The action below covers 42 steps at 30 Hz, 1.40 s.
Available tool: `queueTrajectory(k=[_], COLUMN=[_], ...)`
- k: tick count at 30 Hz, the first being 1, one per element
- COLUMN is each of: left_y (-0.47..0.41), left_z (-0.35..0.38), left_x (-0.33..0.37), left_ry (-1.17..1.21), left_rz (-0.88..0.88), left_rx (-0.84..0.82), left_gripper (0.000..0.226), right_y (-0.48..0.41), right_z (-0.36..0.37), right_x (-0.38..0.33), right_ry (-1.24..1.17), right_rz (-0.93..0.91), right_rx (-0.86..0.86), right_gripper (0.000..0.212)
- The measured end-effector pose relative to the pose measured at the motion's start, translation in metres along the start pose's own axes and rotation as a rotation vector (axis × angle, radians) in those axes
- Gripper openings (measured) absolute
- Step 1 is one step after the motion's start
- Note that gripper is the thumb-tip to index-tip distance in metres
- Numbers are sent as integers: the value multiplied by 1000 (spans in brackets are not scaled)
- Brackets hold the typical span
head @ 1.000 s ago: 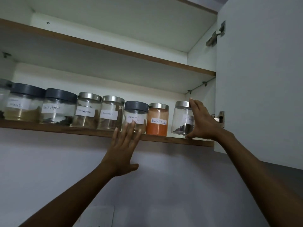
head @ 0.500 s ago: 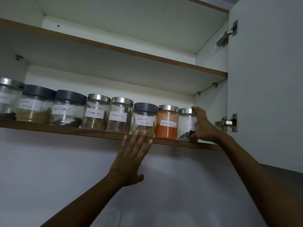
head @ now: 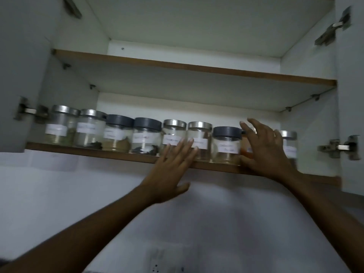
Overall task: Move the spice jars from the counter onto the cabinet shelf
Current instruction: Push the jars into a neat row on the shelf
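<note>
1. While both bare arms reach up from six o'clock, we see nine labelled spice jars (head: 146, 136) standing upright side by side on the lower shelf (head: 88, 151) of an open wall cabinet (head: 197, 22). The row runs from nine o'clock to three o'clock.
2. From the nine o'clock end we count two steel lids, two grey lids, two steel lids, one grey lid, an orange-powder jar and an end jar with a steel lid. The labels are too blurred to read.
3. Our left hand (head: 169, 174) is flat, with its fingers straight, close together and pointing to one o'clock. The fingertips lie over the labels of the fifth and sixth jars, and we cannot tell whether they touch the glass.
4. Our right hand (head: 264, 152) is spread, fingers fanned apart and slightly bent, with its back toward us.
5. That hand covers most of the orange-powder jar (head: 246, 148), which stands between the grey-lidded jar (head: 226, 146) at its nine o'clock and the end jar (head: 289, 143) at its three o'clock. The thumb sits low by the shelf edge, and we cannot tell whether the hand holds the jar.
6. At twelve o'clock the upper shelf (head: 197, 67) spans the cabinet.
7. Both doors stand open, the left door (head: 19, 66) at nine o'clock and the right door (head: 352, 95) at three o'clock, each on a metal hinge (head: 338, 147).
8. At six o'clock we make out a wall socket (head: 167, 259).
</note>
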<state>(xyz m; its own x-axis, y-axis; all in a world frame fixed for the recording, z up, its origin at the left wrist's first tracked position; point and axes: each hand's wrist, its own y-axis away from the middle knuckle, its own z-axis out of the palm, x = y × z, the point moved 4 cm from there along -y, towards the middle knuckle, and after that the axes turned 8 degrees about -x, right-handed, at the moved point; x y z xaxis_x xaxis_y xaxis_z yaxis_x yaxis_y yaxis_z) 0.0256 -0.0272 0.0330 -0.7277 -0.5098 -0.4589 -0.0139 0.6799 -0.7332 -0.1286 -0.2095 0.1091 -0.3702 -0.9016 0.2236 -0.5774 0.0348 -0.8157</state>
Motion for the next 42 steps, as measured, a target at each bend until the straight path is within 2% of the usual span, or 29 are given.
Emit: queueTrajectory(k=[4, 9, 15, 19, 24, 27, 30, 34, 42], left_y=[39, 88, 122, 124, 114, 105, 99, 96, 82], left_z=[-17, -24, -50, -61, -71, -71, -71, -68, -53], left_x=[-77, -152, -234, -284, -333, -351, -357, -358, -363], left_ry=[-103, -124, -25, -51, -100, -317, -450, -429, -462], left_rz=[-26, -109, -289, -391, -361, -294, -256, -227, -178], left_rx=[-58, -132, -11, 20, -171, -344, -454, -428, -441], left_gripper=[88, 76, 62, 70, 97, 110, 109, 98, 99], right_y=[-24, -52, -85, -106, -137, -162, -181, -192, -204], right_z=[13, 32, 46, 48, 42, 36, 34, 39, 47], right_x=[-74, -153, -248, -308, -368, -390, -404, -413, -421], right_ry=[-46, -55, -32, -18, 31, 198, 305, 355, 380], right_rz=[-44, -121, -196, -222, -264, -268, -269, -261, -297], right_rx=[-18, 21, 45, 64, 12, -47, -125, -232, -279], right_gripper=[86, 76, 73, 73, 92, 107, 106, 99, 91])
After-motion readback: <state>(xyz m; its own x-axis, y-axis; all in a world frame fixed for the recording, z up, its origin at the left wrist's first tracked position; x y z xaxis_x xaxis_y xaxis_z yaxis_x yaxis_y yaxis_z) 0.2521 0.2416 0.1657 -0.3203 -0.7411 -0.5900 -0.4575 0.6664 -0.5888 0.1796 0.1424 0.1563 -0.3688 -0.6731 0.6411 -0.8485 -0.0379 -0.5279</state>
